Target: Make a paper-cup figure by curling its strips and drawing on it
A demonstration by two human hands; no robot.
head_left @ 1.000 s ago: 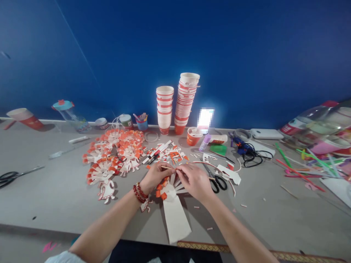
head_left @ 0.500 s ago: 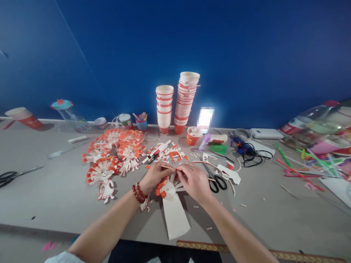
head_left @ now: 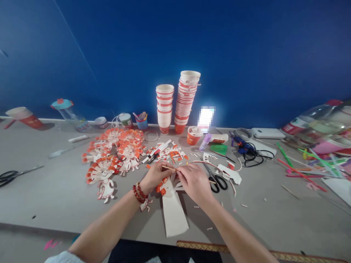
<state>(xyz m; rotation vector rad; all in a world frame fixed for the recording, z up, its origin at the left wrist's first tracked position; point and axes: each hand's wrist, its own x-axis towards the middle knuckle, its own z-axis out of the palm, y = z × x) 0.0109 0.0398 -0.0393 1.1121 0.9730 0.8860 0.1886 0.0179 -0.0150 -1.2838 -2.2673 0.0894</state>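
Observation:
A cut-open paper cup (head_left: 174, 215), white with a long flap toward me and strips fanned out at its top, is between my hands. Orange curled strip ends (head_left: 162, 188) show on its left side. A thin wooden stick (head_left: 168, 168) crosses the strips at the top, its other end showing past my right hand. My left hand (head_left: 155, 177), with red bead bracelets at the wrist, pinches at the strips and stick. My right hand (head_left: 195, 182) is closed on the stick, fingertips meeting the left ones. The exact grip is partly hidden by the fingers.
Finished paper figures (head_left: 115, 149) lie left of my hands, scraps (head_left: 175, 151) beyond. Black-handled scissors (head_left: 218, 182) lie close to my right hand, other scissors (head_left: 11, 177) far left. Tall cup stacks (head_left: 186, 102) stand by the blue wall. A glue gun (head_left: 245, 148) lies right.
My hands stay almost in place, with fingers shifting slightly at the stick. More of the stick shows above my left fingers, and the cup's flap has swung a little to the left.

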